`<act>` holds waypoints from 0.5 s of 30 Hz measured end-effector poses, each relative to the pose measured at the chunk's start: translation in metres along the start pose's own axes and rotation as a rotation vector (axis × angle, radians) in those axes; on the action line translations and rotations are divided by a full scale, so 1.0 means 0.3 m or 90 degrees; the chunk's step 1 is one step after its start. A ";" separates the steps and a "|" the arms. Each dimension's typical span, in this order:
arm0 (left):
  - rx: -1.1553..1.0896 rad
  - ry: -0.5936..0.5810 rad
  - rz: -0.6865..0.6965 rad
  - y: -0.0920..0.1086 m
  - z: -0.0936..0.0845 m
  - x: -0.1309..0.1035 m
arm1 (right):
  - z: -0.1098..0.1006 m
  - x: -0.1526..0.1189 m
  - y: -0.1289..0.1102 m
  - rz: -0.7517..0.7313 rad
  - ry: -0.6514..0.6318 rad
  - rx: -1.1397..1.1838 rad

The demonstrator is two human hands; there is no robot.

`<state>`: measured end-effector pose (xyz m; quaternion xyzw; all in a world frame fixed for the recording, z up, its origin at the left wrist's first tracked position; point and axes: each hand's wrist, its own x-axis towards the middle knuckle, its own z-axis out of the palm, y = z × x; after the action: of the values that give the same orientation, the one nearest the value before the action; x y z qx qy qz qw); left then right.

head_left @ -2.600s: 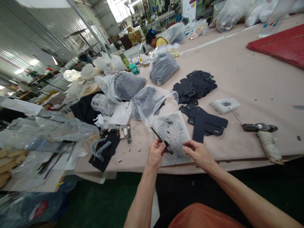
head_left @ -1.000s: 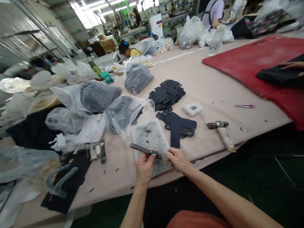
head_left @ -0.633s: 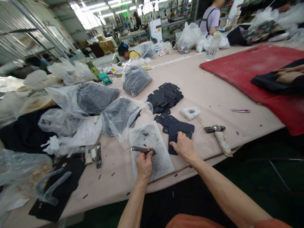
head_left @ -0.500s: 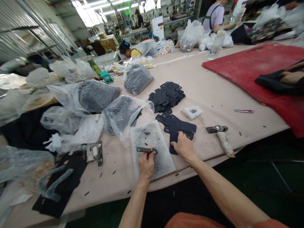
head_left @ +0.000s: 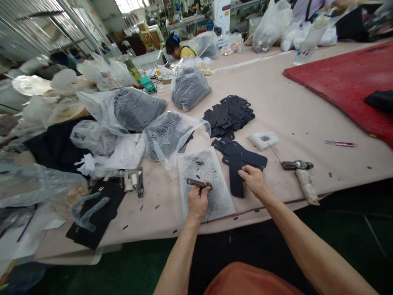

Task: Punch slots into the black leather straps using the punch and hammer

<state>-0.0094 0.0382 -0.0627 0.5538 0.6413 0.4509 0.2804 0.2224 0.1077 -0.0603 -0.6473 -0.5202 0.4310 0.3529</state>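
My left hand [head_left: 197, 203] is closed around a dark, flat metal tool, likely a punch or cutting die [head_left: 198, 183], held level just above a white board [head_left: 222, 200]. Black specks and several small dark slivers cover that board. To its right, my right hand [head_left: 256, 182] pinches the right edge of a dark rectangular strip [head_left: 236, 176] between thumb and fingers. The strip's upper end overlaps more dark flat pieces [head_left: 253, 157] lying behind it. A hammer [head_left: 297, 165] with a wrapped handle rests to the right of my right hand.
Behind lies a heap of dark cut pieces [head_left: 230, 114]. A white block [head_left: 263, 140] with a thin rod stands near the hammer. Filled plastic bags [head_left: 172, 135] crowd the left. Pink-handled snips [head_left: 340, 143] and a red board [head_left: 346, 82] are at right. A person [head_left: 186, 51] sits beyond the table.
The view has swung left and down. My right hand has shifted from lying over the strip to pinching its right edge. My left hand keeps the metal tool over the board.
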 end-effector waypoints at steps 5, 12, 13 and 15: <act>0.006 0.006 -0.003 -0.002 -0.004 0.007 | 0.007 -0.025 -0.066 0.064 -0.177 0.169; -0.009 0.001 -0.024 0.003 -0.004 0.004 | 0.082 -0.046 -0.076 0.121 -0.257 0.210; -0.011 0.002 -0.027 0.003 -0.004 0.004 | 0.086 -0.046 -0.078 0.118 -0.251 0.202; -0.017 0.006 -0.035 0.003 -0.003 0.004 | 0.078 -0.045 -0.099 0.079 -0.222 0.184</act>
<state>-0.0100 0.0392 -0.0613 0.5299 0.6515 0.4545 0.2970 0.1886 0.1010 -0.0396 -0.5367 -0.4651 0.6273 0.3196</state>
